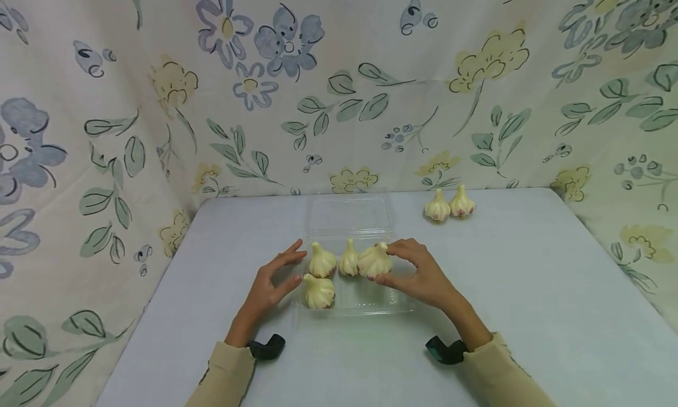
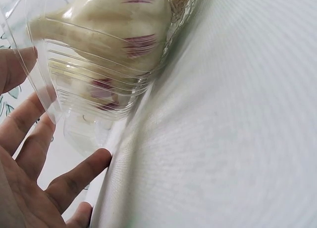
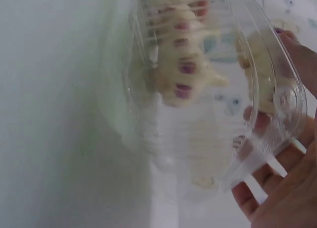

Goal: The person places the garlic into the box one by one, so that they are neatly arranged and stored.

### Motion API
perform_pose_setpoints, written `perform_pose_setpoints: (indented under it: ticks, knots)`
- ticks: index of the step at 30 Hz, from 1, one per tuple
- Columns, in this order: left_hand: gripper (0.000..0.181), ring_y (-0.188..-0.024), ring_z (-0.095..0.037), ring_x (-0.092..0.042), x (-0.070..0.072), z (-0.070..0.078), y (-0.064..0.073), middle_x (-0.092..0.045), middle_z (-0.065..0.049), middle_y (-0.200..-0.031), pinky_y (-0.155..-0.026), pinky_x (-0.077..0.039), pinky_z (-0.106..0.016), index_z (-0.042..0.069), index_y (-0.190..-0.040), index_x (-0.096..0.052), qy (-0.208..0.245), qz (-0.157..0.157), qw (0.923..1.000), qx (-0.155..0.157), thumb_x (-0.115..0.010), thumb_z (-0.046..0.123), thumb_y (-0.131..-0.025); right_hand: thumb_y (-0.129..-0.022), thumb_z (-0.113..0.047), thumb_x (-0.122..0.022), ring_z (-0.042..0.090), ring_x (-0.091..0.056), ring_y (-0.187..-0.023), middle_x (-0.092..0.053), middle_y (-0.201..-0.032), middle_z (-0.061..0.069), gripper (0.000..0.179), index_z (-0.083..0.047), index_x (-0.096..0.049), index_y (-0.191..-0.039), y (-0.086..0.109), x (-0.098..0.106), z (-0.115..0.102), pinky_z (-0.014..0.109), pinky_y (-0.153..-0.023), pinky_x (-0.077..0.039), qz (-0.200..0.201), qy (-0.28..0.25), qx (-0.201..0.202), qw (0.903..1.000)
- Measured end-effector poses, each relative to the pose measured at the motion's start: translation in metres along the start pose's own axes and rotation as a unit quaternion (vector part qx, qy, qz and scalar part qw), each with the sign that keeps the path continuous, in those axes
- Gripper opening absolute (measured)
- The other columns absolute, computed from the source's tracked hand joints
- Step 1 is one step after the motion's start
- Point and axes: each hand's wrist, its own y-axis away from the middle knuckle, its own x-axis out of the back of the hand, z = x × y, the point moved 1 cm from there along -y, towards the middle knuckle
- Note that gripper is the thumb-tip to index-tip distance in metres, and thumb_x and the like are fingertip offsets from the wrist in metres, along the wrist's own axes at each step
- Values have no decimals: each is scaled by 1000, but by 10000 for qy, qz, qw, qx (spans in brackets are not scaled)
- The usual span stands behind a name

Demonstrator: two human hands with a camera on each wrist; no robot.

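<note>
A clear plastic clamshell box (image 1: 365, 304) lies with its lid (image 1: 348, 214) folded back on the far side. Three garlic bulbs sit in it: one at the back left (image 1: 322, 261), one at the front left (image 1: 319, 292), one in the middle (image 1: 348, 259). My right hand (image 1: 426, 274) pinches another garlic bulb (image 1: 375, 261) between thumb and fingers, over the back right part of the box. Along the left side, my left hand (image 1: 270, 286) rests with fingers spread, fingertips (image 2: 29, 53) at the box's rim.
Two more garlic bulbs (image 1: 449, 204) stand side by side near the table's back edge, right of the lid. Floral cloth (image 1: 349, 101) hangs behind the white table (image 1: 529, 313) and at its sides. A dark wrist camera (image 1: 446, 350) sits on each wrist.
</note>
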Motion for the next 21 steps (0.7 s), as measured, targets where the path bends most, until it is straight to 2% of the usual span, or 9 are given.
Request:
perform_pose_setpoints:
  ticks: [4, 7, 10, 13, 15, 18, 21]
  knots:
    - [47, -149, -23, -44, 0, -1, 0, -44, -11, -161, -118, -16, -74, 13, -140, -61, -20, -3, 10000, 7, -68, 7, -94, -77, -32, -90, 14, -57, -117, -70, -120, -6, 53, -20, -72, -125, 0, -7, -4, 49, -100, -43, -68, -33, 97, 9999]
    - [48, -149, -21, -43, 0, -1, 0, -43, -9, -161, -120, -19, -69, 14, -140, -61, -39, -11, 10000, 45, -68, 7, -93, -77, -33, -90, 13, -57, -117, -70, -119, -8, 54, -22, -72, -126, 0, -11, -6, 46, -98, -45, -153, 7, 218, 9996]
    - [48, -149, -20, -44, 0, 0, 0, -43, -8, -162, -124, -26, -51, 15, -140, -61, -56, -12, 10000, 67, -68, 7, -93, -77, -34, -89, 13, -58, -116, -70, -119, -9, 53, -23, -72, -126, -1, -16, -7, 45, -98, -44, -258, 90, 384, 9989]
    - [48, -147, -23, -45, 0, 0, 0, -43, -9, -161, -121, -32, -30, 14, -140, -61, -62, -6, 10000, 13, -68, 6, -93, -78, -34, -89, 14, -59, -113, -71, -118, -9, 53, -22, -72, -126, -1, -19, -9, 45, -97, -41, -327, 180, 517, 9980]
    - [48, -147, -24, -46, 0, 0, 0, -43, -9, -161, -117, -32, -22, 13, -140, -61, -38, 3, 10000, -15, -68, 6, -93, -78, -35, -89, 15, -59, -111, -71, -117, -8, 52, -21, -72, -125, -2, -21, -9, 44, -97, -40, -346, 239, 544, 9976]
    - [47, -146, -25, -47, 0, 0, 1, -44, -12, -160, -118, -31, -22, 11, -140, -61, -59, 18, 9999, -87, -68, 5, -93, -78, -36, -89, 18, -60, -107, -72, -116, -8, 52, -18, -73, -125, -2, -23, -10, 42, -95, -38, -378, 288, 544, 9974]
    - [47, -147, -21, -46, 0, 1, 1, -44, -9, -161, -120, -27, -24, 13, -140, -61, -46, 17, 10000, -30, -68, 6, -94, -78, -36, -88, 23, -61, -106, -73, -116, -6, 53, -16, -73, -124, -3, -25, -12, 41, -94, -37, -435, 302, 558, 9970]
